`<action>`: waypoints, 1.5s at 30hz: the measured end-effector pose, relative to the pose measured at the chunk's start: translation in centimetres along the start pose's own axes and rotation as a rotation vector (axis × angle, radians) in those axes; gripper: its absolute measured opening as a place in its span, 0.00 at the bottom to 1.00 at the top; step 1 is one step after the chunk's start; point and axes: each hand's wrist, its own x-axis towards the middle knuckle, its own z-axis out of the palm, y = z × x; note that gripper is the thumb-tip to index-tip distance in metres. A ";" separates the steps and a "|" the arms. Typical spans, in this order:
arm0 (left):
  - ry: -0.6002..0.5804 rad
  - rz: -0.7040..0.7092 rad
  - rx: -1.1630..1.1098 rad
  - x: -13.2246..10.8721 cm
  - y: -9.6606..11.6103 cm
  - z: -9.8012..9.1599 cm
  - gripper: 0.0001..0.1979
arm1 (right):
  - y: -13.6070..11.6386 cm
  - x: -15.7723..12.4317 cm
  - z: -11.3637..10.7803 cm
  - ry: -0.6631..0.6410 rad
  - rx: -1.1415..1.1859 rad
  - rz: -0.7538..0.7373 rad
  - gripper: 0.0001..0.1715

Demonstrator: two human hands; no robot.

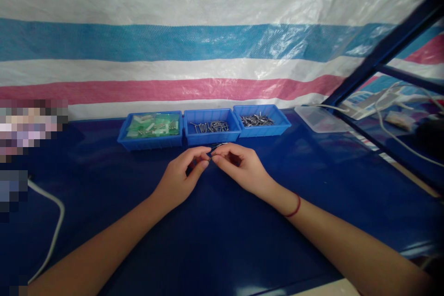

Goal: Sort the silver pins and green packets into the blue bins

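Observation:
My left hand and my right hand meet fingertip to fingertip over the blue table. Both are closed in a pinch. A small, thin, dark piece shows between the fingertips, too small to name. Just behind my fingers, several thin metal pieces lie on the table, partly hidden by my right hand. Beyond them stands the middle blue bin with slender metal screw-like pieces in it.
The left blue bin holds green plastic and small metal and white pieces. Short metal pins fill the right blue bin. A clear plastic lid, a dark metal frame and a white cable are also around.

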 end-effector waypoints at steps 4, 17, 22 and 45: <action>-0.026 0.005 0.003 -0.1 0.0 0.0 0.13 | 0.1 -0.1 0.1 -0.025 0.058 0.015 0.09; -0.095 0.004 0.050 0.0 0.7 -0.1 0.11 | -0.4 -0.2 0.1 -0.042 0.040 0.014 0.08; -0.156 -0.006 0.090 0.2 1.0 -0.2 0.09 | -0.5 -0.3 0.1 -0.041 0.032 0.005 0.07; -0.015 -0.038 0.066 0.1 0.9 -0.2 0.11 | 1.2 1.7 -1.8 0.293 0.162 0.141 0.15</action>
